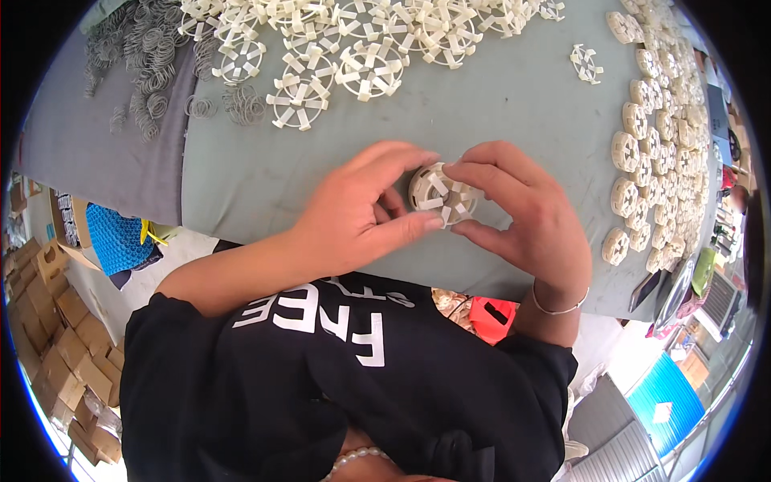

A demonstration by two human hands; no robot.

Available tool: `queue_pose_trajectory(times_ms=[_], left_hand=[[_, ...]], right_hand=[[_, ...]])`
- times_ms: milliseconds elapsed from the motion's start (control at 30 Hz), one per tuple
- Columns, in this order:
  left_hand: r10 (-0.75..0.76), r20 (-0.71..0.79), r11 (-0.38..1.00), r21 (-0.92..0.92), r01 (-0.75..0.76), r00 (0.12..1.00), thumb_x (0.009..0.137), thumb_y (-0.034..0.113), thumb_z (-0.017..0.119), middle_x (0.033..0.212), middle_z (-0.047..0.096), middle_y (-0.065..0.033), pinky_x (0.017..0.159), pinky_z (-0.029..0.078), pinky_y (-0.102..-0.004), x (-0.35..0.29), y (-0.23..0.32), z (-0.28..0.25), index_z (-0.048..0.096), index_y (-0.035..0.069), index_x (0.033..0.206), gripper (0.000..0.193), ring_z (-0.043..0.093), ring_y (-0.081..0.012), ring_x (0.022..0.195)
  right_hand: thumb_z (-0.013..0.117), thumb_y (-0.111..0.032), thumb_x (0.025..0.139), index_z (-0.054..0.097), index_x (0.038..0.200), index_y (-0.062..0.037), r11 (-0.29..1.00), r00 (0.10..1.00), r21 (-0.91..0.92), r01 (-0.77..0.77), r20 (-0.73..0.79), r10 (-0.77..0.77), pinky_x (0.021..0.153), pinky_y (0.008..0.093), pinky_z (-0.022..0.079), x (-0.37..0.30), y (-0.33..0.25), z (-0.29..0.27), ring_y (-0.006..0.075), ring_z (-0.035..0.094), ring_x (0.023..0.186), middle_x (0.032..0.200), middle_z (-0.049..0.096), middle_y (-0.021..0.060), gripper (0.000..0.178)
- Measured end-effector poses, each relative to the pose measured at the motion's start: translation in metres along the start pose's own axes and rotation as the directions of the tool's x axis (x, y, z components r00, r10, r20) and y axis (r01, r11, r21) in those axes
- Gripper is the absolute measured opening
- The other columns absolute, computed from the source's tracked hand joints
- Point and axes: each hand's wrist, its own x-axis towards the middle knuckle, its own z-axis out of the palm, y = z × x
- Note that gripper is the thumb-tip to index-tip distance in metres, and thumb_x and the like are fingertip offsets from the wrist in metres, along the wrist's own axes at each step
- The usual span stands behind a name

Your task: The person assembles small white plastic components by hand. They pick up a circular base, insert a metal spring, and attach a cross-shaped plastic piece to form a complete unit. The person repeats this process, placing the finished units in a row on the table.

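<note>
Between my two hands, above the near part of the table, is a round cream plastic housing (423, 191) topped with a spoked plastic ring. A bit of coiled metal seems to show between the spokes. My left hand (353, 205) grips its left side, thumb at the near edge and fingers at the far edge. On the other side, my right hand (526, 197) curls its fingers and thumb around the rim. Palms and some fingertips hide parts of the piece. Several loose spoked rings (369, 71) are heaped at the far edge, beside a pile of grey coil springs (152, 60).
Rows of round cream housings (640, 165) cover the table's right side. One spoked ring (586, 64) lies apart at the far right. A phone (645, 291) rests at the right near edge. Cardboard boxes (60, 321) are stacked at left, next to a blue textured bundle (120, 237).
</note>
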Motion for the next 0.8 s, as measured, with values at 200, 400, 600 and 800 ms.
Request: queue_pose_trajectory(times_ms=[200,400,600,800], left_hand=[[0.028,-0.009,0.998,0.051,-0.028,1.0,0.095,0.002,0.073,0.139,0.056,-0.0109,0.071,0.057,-0.0258,0.006,-0.006,0.006,0.06,0.004,0.145,0.051,0.069,-0.0108,0.08],[0.037,0.001,0.989,0.145,-0.037,0.999,0.093,-0.001,0.072,0.138,0.055,-0.013,0.066,0.056,-0.0269,0.015,-0.005,0.006,0.058,0.004,0.145,0.054,0.069,-0.0129,0.076],[0.037,-0.083,0.999,0.041,-0.034,0.996,0.09,0.002,0.076,0.133,0.057,-0.0149,0.066,0.056,-0.0296,0.007,-0.008,0.003,0.057,0.004,0.145,0.058,0.068,-0.0154,0.077],[0.226,-0.015,0.925,0.318,-0.21,0.974,0.091,0.001,0.075,0.133,0.058,-0.0125,0.064,0.057,-0.0274,0.009,-0.003,-0.022,0.064,0.006,0.137,0.047,0.069,-0.0131,0.08]], right_hand=[[0.087,-0.008,0.072,0.067,0.123,-0.0092,0.994,0.996,-0.102,-0.033,0.085,0.042,0.083,0.041,0.057,0.0,-0.001,0.003,0.0314,0.069,0.099,0.118,0.067,0.0078,0.055],[0.087,-0.013,0.073,0.066,0.132,-0.0112,0.987,0.99,-0.128,-0.101,0.082,0.112,0.092,0.0415,0.056,-0.005,0.0,0.013,0.0314,0.067,0.109,0.126,0.067,0.0087,0.063],[0.086,-0.025,0.079,0.057,0.146,-0.0061,0.927,0.999,-0.374,0.033,0.033,-0.023,0.105,0.0429,0.051,-0.01,-0.01,0.032,0.0326,0.06,0.124,0.143,0.06,0.0112,0.076],[0.084,-0.029,0.083,0.056,0.147,-0.0032,0.844,0.966,-0.52,-0.129,-0.258,-0.012,0.105,0.0467,0.048,-0.045,0.048,0.011,0.0348,0.059,0.121,0.143,0.058,0.0142,0.075]])
